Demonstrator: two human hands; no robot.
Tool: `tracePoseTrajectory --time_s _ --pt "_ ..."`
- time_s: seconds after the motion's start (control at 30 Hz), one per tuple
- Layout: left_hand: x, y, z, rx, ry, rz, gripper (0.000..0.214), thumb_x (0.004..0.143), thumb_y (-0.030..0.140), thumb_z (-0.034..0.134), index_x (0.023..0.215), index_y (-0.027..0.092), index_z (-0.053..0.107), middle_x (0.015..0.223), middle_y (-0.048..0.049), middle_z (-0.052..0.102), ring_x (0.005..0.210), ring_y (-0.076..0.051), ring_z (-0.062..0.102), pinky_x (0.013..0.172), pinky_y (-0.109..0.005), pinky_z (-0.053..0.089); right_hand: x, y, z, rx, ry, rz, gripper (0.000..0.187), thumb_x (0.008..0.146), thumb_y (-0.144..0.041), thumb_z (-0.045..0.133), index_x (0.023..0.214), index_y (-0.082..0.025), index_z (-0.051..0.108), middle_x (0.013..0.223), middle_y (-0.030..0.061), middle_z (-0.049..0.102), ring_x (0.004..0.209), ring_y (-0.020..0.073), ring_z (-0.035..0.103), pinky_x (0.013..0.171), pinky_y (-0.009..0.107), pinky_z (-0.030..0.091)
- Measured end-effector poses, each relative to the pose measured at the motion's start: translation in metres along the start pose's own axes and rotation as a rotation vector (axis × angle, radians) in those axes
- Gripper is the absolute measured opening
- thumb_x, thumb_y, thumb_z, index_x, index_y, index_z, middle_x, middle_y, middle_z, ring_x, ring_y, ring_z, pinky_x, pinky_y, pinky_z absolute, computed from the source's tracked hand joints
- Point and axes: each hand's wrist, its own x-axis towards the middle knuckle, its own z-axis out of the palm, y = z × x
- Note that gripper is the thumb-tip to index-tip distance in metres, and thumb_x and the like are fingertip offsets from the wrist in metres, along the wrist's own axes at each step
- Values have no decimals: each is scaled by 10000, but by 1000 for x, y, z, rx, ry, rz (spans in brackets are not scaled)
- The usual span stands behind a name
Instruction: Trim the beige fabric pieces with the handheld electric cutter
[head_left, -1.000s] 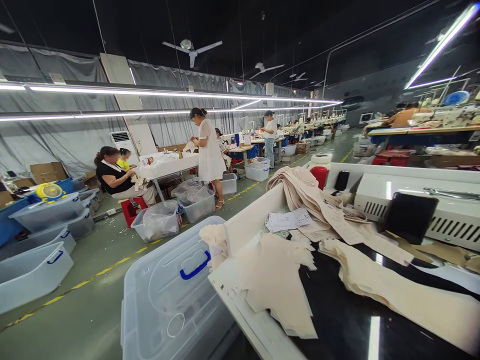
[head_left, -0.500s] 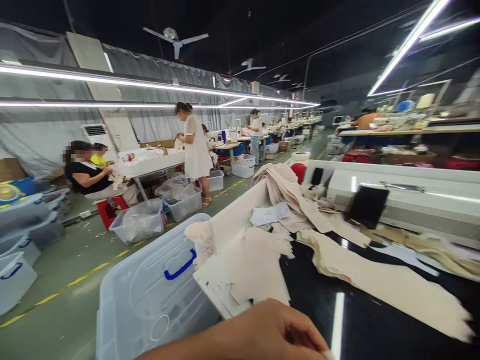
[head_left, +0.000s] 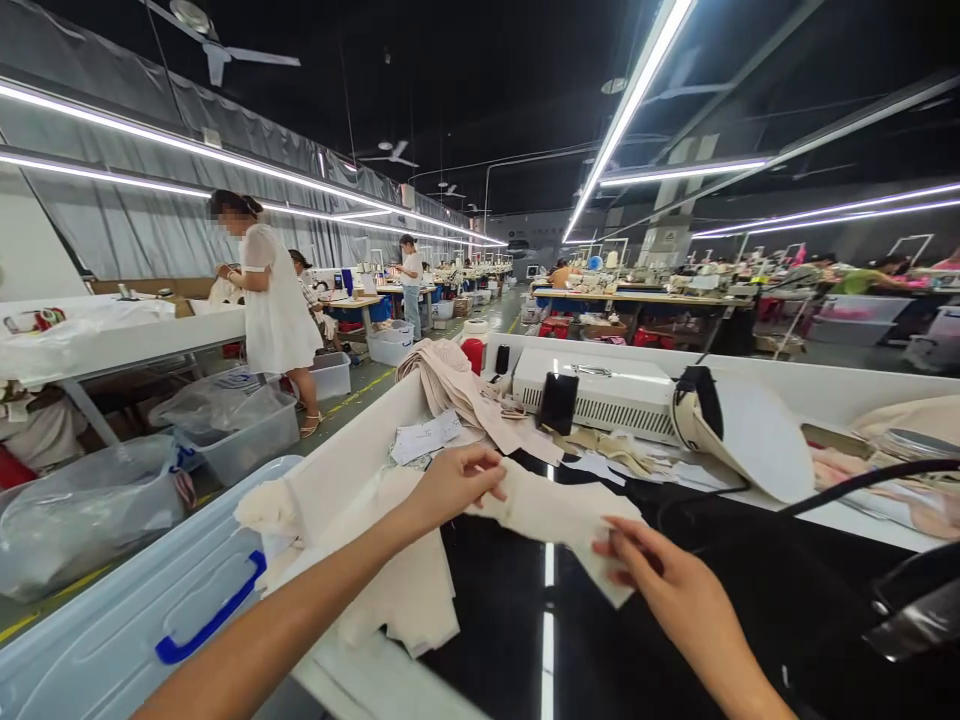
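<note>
A cream cut fabric piece (head_left: 551,508) stretches between my two hands over the glossy black tabletop (head_left: 510,640). My left hand (head_left: 459,487) is closed at its left end, fingers bent together over the edge. At the right end my right hand (head_left: 671,575) pinches the cloth between thumb and fingers, and a corner hangs below them. Left of the black surface, under my left forearm, lies a pile of cream fabric pieces (head_left: 416,595). Behind my left hand rest a printed paper slip (head_left: 426,437) and a draped heap of pinkish-beige cloth (head_left: 454,385).
A lidded clear bin (head_left: 97,640) with a blue handle stands left of the table. Toward the back are a black phone-like slab (head_left: 558,402), a white vented machine (head_left: 615,390) and a white curved shade (head_left: 757,430). A person in white (head_left: 274,290) stands beyond the bins.
My view has swung to the right. My right hand has come into sight, and both hands now hold a fabric piece over the black surface.
</note>
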Motion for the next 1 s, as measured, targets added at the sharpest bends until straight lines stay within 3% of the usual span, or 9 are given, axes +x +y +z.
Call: tracePoseTrajectory --time_s 0.1,0.23,0.4,0.57,0.67,0.8,1.0 --pt "30 -12 7 85 73 108 220 1017 391 680 1086 221 802 1180 -70 867 1134 -247 811 1004 -327 621 30 -2 0 -121 268 -246 588 1006 -646 516 1290 -252 847 1294 124 895 1178 362 872 1036 467 691" --pt "34 -43 17 245 22 160 183 1002 245 668 1049 235 844 1208 -51 884 1139 -254 814 1077 -361 614 46 20 17 -225 262 -366 565 1043 -552 437 1232 -238 866 1384 134 868 1336 366 813 1214 557 619" --pt "21 -73 19 416 -72 198 206 1046 241 676 1144 250 857 1296 -43 876 1234 -265 804 1136 -372 593 53 56 32 -341 145 -427 502 1037 -440 426 1154 -242 872 1320 112 891 1275 333 840 1167 515 656" --pt "19 -76 15 537 -117 255 247 1150 322 618 1247 260 837 1344 -46 862 1249 -258 801 1134 -366 594 56 68 33 -495 115 -466 499 1048 -293 402 1180 -232 880 1347 114 883 1314 335 809 1242 539 594" --pt "18 -75 16 604 -143 310 259 1144 427 707 1269 236 832 1401 -96 844 1353 -308 765 1223 -430 557 53 66 31 -600 136 -472 496 1054 -255 412 1201 -240 886 1379 107 873 1316 360 780 1178 558 608" --pt "17 -74 21 684 -168 382 334 1062 447 866 1310 228 816 1527 -138 783 1486 -354 693 1321 -495 488 46 58 29 -718 175 -489 515 1103 -319 394 1237 -240 885 1374 128 862 1215 386 773 1009 540 643" --pt "25 -75 33 806 -163 423 153 1126 317 780 1239 219 811 1423 -117 822 1372 -307 769 1200 -412 588 46 66 24 -736 176 -611 514 1050 -492 476 1225 -247 893 1273 156 869 1009 375 793 929 535 658"
